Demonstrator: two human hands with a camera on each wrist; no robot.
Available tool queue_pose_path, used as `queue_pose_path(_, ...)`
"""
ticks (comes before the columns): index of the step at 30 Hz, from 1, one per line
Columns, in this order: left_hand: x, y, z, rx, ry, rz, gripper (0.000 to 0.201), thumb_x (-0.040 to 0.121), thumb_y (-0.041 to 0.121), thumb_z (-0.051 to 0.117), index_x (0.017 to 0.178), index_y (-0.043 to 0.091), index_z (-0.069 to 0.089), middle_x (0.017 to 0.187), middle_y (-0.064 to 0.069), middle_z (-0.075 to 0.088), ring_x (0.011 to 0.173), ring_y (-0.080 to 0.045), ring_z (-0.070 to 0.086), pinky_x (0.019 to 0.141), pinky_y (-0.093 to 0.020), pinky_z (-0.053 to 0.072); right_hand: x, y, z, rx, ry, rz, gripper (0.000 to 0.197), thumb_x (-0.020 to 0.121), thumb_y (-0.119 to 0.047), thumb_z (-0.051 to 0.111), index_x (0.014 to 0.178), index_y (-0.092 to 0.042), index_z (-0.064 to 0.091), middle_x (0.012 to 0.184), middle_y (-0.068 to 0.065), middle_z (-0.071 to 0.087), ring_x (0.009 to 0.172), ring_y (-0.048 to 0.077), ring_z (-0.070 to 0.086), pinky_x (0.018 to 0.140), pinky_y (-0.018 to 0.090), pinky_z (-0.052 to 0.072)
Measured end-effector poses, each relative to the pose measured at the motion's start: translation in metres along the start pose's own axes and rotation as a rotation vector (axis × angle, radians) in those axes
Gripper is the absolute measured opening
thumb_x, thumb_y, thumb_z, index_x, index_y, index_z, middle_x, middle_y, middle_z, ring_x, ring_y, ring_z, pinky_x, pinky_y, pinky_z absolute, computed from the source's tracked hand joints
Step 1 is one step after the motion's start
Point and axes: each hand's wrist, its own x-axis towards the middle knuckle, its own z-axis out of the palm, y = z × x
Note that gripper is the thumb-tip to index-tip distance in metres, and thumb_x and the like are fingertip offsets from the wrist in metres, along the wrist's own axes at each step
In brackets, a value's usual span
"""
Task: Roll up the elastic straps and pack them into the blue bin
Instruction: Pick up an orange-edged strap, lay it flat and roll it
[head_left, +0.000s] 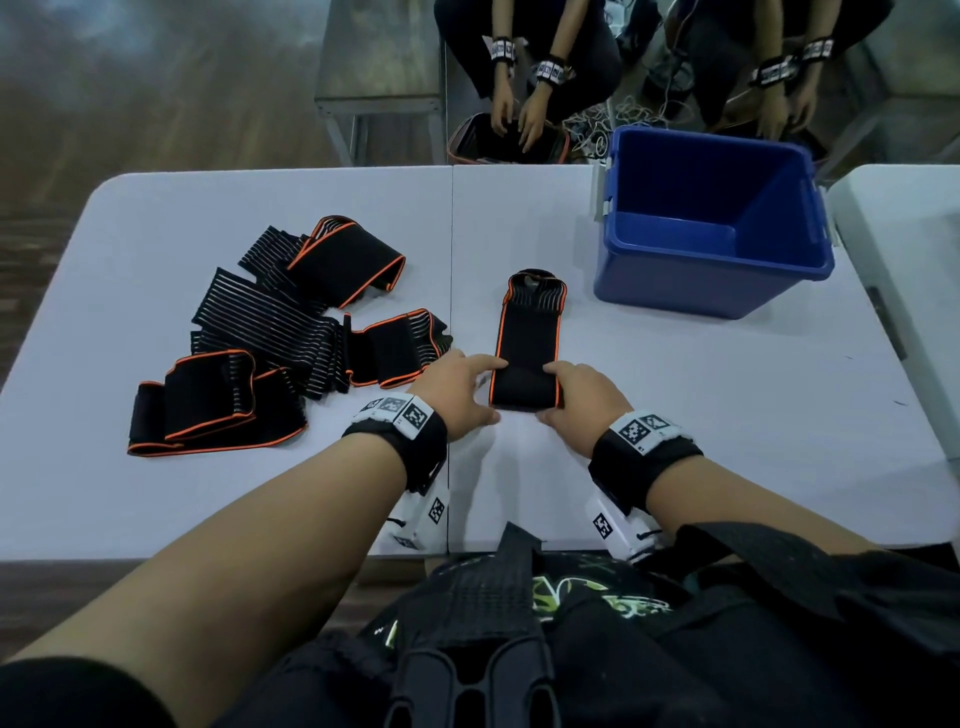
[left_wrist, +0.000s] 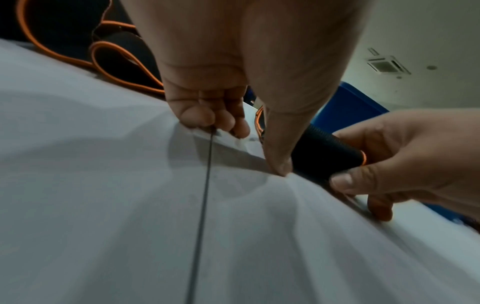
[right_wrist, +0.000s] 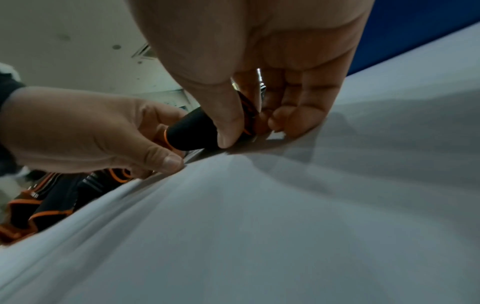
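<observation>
A black elastic strap (head_left: 527, 338) with orange edging lies stretched out on the white table (head_left: 675, 389), running away from me. Its near end is turned over into a short roll (left_wrist: 324, 156). My left hand (head_left: 491, 389) pinches the roll's left side between thumb and forefinger. My right hand (head_left: 551, 392) pinches the right side the same way. A pile of several loose straps (head_left: 291, 332) lies to the left. The blue bin (head_left: 711, 291) stands at the far right of the table, its floor bare where I can see it.
A seam (head_left: 451, 260) runs down the middle of the table just left of the strap. A second white table (head_left: 893, 249) abuts on the right. Beyond the far edge, people crouch over a dark basket (head_left: 506, 140) and tangled cables (head_left: 613, 124).
</observation>
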Motion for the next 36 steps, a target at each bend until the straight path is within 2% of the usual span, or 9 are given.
queue_pose_path(4,0.004,0.002,0.001,-0.144,0.055,-0.02,0.05,0.081,0.033,0.08,0.128,0.035,0.064,0.085,-0.006,0.061,0.085,-0.026,0.064,0.075,-0.029,0.05,0.002,0.006,-0.002,0.175,0.039,0.009,0.047,0.088,-0.026,0.071,0.133,-0.02,0.058,0.117,0.005,0.067,0.107,0.025,0.061,0.086,0.028,0.044)
queue_pose_path(7,0.005,0.005,0.002,-0.23,0.058,-0.068,0.035,0.089,0.039,0.071,0.123,0.031,0.067,0.103,-0.011,0.07,0.097,-0.027,0.066,0.073,-0.026,0.043,0.005,0.006,-0.004,0.285,0.069,0.034,0.023,0.094,-0.029,0.064,0.112,-0.016,0.067,0.097,0.003,0.069,0.091,0.024,0.063,0.074,0.03,0.042)
queue_pose_path(9,0.006,0.007,0.003,-0.281,0.053,-0.12,0.033,0.093,0.048,0.064,0.118,0.027,0.069,0.102,-0.008,0.069,0.097,-0.024,0.065,0.075,-0.027,0.044,0.01,0.007,-0.005,0.322,0.071,0.058,0.029,0.098,-0.036,0.057,0.099,-0.009,0.068,0.09,0.009,0.07,0.085,0.029,0.064,0.072,0.035,0.047)
queue_pose_path(12,0.009,0.012,0.004,-0.274,0.044,-0.149,0.039,0.097,0.054,0.054,0.106,0.02,0.071,0.097,-0.003,0.07,0.092,-0.021,0.064,0.076,-0.029,0.044,0.016,0.009,-0.006,0.317,0.065,0.077,0.047,0.101,-0.043,0.049,0.086,-0.002,0.065,0.087,0.018,0.07,0.082,0.035,0.064,0.08,0.043,0.052)
queue_pose_path(17,0.015,0.016,0.01,-0.183,0.058,-0.185,0.047,0.102,0.055,0.041,0.071,0.023,0.054,0.071,0.0,0.058,0.079,-0.026,0.059,0.069,-0.033,0.041,0.022,0.008,-0.006,0.276,0.058,0.082,0.05,0.104,-0.044,0.04,0.069,-0.013,0.057,0.085,0.018,0.069,0.079,0.034,0.061,0.075,0.039,0.045)
queue_pose_path(26,0.02,0.026,0.008,-0.077,0.053,-0.253,0.057,0.104,0.057,0.03,0.077,0.016,0.059,0.077,-0.008,0.063,0.079,-0.03,0.063,0.072,-0.036,0.048,0.025,0.006,-0.008,0.275,0.042,0.14,0.059,0.104,-0.05,0.035,0.07,-0.008,0.06,0.081,0.019,0.069,0.077,0.036,0.062,0.076,0.04,0.047)
queue_pose_path(30,0.022,0.028,0.006,-0.059,0.051,-0.271,0.058,0.104,0.055,0.03,0.073,0.014,0.057,0.073,-0.008,0.061,0.076,-0.03,0.061,0.072,-0.036,0.047,0.029,0.003,-0.01,0.259,0.024,0.185,0.062,0.103,-0.052,0.035,0.068,-0.007,0.06,0.071,0.012,0.062,0.068,0.031,0.057,0.065,0.034,0.04)
queue_pose_path(33,0.021,0.029,0.004,-0.008,0.096,-0.291,0.056,0.101,0.056,0.04,0.072,0.013,0.057,0.068,-0.006,0.057,0.073,-0.029,0.059,0.065,-0.033,0.042,0.03,0.001,-0.013,0.256,0.03,0.234,0.059,0.102,-0.051,0.039,0.063,-0.01,0.054,0.063,0.007,0.055,0.061,0.025,0.052,0.058,0.032,0.034)
queue_pose_path(36,0.022,0.033,0.001,-0.088,0.219,-0.302,0.035,0.093,0.05,0.059,0.095,0.015,0.061,0.087,-0.004,0.066,0.084,-0.025,0.061,0.074,-0.034,0.047,0.032,-0.002,-0.014,0.232,0.048,0.25,0.049,0.101,-0.048,0.046,0.069,-0.011,0.049,0.067,0.006,0.053,0.07,0.03,0.055,0.061,0.033,0.038)
